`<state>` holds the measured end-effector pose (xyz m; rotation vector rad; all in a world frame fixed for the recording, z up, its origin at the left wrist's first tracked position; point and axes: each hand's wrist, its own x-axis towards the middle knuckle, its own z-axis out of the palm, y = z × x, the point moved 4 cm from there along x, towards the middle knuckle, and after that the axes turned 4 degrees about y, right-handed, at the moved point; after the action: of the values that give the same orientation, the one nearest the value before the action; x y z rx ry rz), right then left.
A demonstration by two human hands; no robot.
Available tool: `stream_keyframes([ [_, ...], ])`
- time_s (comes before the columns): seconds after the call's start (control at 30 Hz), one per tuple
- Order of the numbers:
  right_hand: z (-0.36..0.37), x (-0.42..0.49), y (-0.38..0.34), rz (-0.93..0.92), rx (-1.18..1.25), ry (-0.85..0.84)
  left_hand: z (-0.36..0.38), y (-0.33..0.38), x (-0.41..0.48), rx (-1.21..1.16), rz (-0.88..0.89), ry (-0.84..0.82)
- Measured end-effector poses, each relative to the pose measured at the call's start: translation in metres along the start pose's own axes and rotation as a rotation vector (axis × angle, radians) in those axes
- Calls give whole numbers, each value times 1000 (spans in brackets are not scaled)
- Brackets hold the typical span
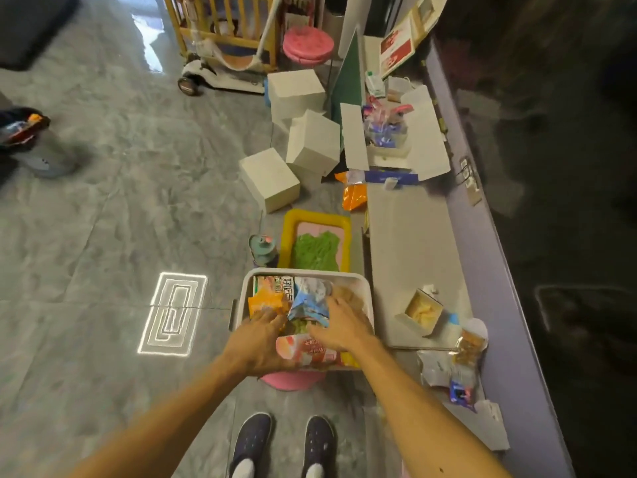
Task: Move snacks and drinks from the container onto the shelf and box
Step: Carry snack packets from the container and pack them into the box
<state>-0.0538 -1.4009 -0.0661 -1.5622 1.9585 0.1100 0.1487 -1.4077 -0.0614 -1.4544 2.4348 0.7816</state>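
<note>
A white container [245, 290] stands on a pink stool in front of me, filled with snack packets. Both my hands are inside it. My left hand [259, 341] reaches in at the left, its fingers against an orange packet [264, 302]. My right hand [339, 327] grips a blue and white snack bag [310, 300] near the middle. A pink and white packet [300, 350] lies at the near edge, between my wrists. The grey shelf [406, 236] runs along the right, and an open white box [427, 136] with small packets sits at its far end.
On the shelf lie a small open carton [423, 312], several loose packets [458, 370] and an orange bag [353, 194]. A yellow tray with green filling [315, 243], a teal bottle [263, 250] and white boxes [312, 143] stand on the floor beyond. My shoes [286, 443] are below.
</note>
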Motion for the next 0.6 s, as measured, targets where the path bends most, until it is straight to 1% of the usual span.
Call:
stream_keyframes([
  [0.13, 47, 58, 25, -28, -4, -17, 58, -3, 36, 21, 38, -36],
  [0.23, 80, 92, 36, -71, -70, -26, 97, 4, 52, 3, 76, -80],
  [0.33, 103, 112, 37, -109, -98, -13, 128, 11, 62, -2, 68, -55],
  [0.47, 114, 122, 36, -77, 0, 55, 140, 12, 73, 46, 42, -10],
  [0.6, 95, 118, 35, -66, 126, 112, 135, 14, 72, 41, 39, 4],
])
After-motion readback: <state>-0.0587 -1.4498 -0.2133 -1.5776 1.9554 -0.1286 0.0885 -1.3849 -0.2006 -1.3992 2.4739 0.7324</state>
